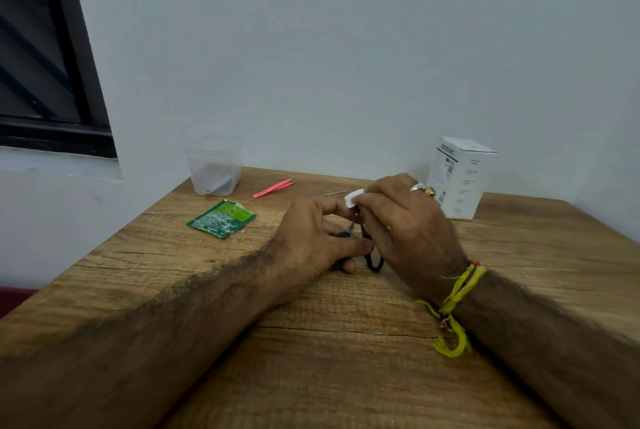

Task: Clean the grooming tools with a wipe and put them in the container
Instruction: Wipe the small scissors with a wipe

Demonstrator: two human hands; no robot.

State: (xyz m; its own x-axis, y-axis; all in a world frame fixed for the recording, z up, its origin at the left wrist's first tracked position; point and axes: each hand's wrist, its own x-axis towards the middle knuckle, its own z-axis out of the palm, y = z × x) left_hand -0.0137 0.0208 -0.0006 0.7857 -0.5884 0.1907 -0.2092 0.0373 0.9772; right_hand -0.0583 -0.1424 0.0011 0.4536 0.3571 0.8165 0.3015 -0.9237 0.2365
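Observation:
My left hand (313, 238) grips small scissors (373, 260) by their black handles just above the wooden table (346, 359). My right hand (405, 224) pinches a white wipe (354, 197) around the blades, which are mostly hidden between my fingers. A clear plastic container (214, 165) stands at the back left with a grey metal tool lying inside. Pink tweezers (273, 188) lie on the table to the right of the container. A thin metal tool (335, 193) lies behind my hands.
A torn green wipe sachet (221, 219) lies in front of the container. A white cardboard box (457, 177) stands at the back right by the wall. A dark window frame is at the far left.

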